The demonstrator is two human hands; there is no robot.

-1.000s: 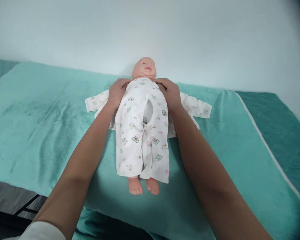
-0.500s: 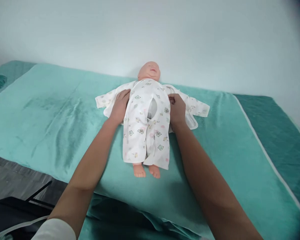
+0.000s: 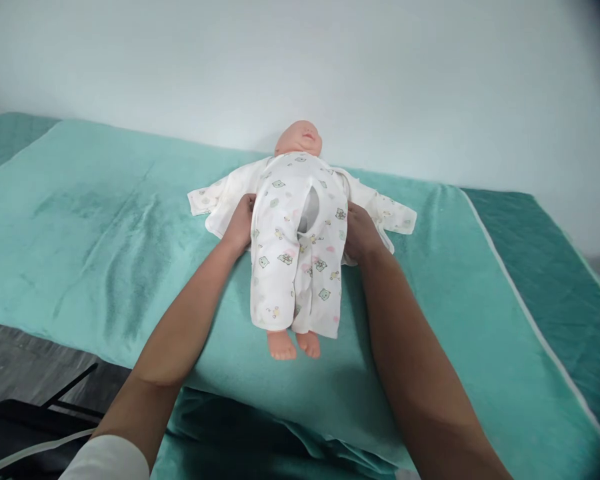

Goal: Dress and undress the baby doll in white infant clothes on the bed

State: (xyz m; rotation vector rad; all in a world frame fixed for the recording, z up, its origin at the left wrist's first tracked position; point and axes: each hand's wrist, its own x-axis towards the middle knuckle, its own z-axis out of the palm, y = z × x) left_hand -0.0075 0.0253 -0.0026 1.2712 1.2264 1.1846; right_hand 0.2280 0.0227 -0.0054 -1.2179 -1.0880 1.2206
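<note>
A baby doll (image 3: 300, 139) lies on its back on the green cloth, its head toward the wall and its bare feet toward me. Printed white baby trousers (image 3: 275, 287) cover its front from chest to ankles, with a slit open at the crotch. Under it a white baby jacket (image 3: 220, 197) is spread, sleeves out to both sides. My left hand (image 3: 241, 223) is closed at the left edge of the trousers, fingertips tucked behind the fabric. On the opposite edge my right hand (image 3: 360, 232) is closed too, its fingers mostly hidden by the trousers.
The green velvety cover (image 3: 105, 233) spreads over the whole bed, with a darker section (image 3: 525, 233) at the right. A white wall (image 3: 300, 60) rises directly behind. At the lower left are a black object (image 3: 20, 433) and a pale cord (image 3: 40, 448).
Both hands have slid slightly toward me and tucked their fingers in behind the trousers' sides. My left hand was lying flatter before. The trousers and their slit have shifted a little right.
</note>
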